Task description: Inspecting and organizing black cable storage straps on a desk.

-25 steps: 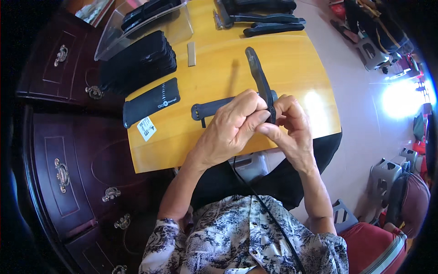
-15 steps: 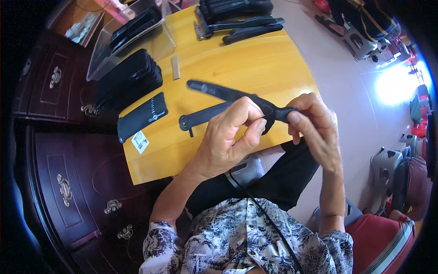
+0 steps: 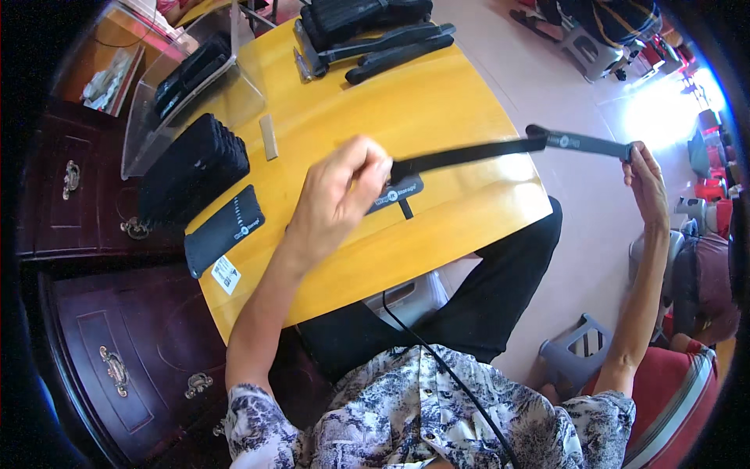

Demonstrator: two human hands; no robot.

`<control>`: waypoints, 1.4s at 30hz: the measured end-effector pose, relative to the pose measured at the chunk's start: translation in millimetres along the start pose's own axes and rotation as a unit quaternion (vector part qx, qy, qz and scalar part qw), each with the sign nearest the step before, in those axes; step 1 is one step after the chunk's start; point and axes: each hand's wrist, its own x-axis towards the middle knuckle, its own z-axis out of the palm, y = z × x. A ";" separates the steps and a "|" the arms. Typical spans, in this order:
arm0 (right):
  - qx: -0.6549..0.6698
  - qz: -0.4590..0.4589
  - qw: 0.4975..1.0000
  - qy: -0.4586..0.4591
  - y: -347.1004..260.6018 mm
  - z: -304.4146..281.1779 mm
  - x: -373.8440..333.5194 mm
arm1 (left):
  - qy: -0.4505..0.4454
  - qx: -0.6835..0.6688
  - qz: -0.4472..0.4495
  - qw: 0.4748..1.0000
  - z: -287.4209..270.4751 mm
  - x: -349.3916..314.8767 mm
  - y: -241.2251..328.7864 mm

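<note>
Easy to pass over the middle of yellow table [image 3: 328, 117], between small beige bar [image 3: 269, 137] and black strips [image 3: 402, 51] at the far end. Also possible along the near edge, in front of flat pouch [image 3: 398, 192], up to left forearm [image 3: 269, 297]. Toward the right, obstructed by black strap [image 3: 476, 155], stretched in the air from left hand [image 3: 336, 199] to right hand [image 3: 647, 184], beyond the table edge; difficult to tell how high. On the left side, crowded with stacked pouches [image 3: 195, 168], clear box [image 3: 139, 129] and single pouch [image 3: 225, 229].

Harsh glare on floor [image 3: 578, 242], upper right; cabinet [image 3: 144, 324] dim; left hand [image 3: 334, 199] blurred; edges bowed.
</note>
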 end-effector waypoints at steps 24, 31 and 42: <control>0.127 0.012 0.975 0.183 -3.7 -56.3 -48.3 | -0.065 0.342 -0.141 0.927 -33.3 77.1 -69.6; 0.287 -0.047 0.949 0.119 -46.6 82.4 -94.6 | 0.035 0.360 -0.072 0.929 -34.8 62.2 -65.9; 0.347 -0.012 0.936 -0.062 -51.6 221.5 -135.2 | 0.258 0.254 0.081 0.928 -10.4 -77.1 34.9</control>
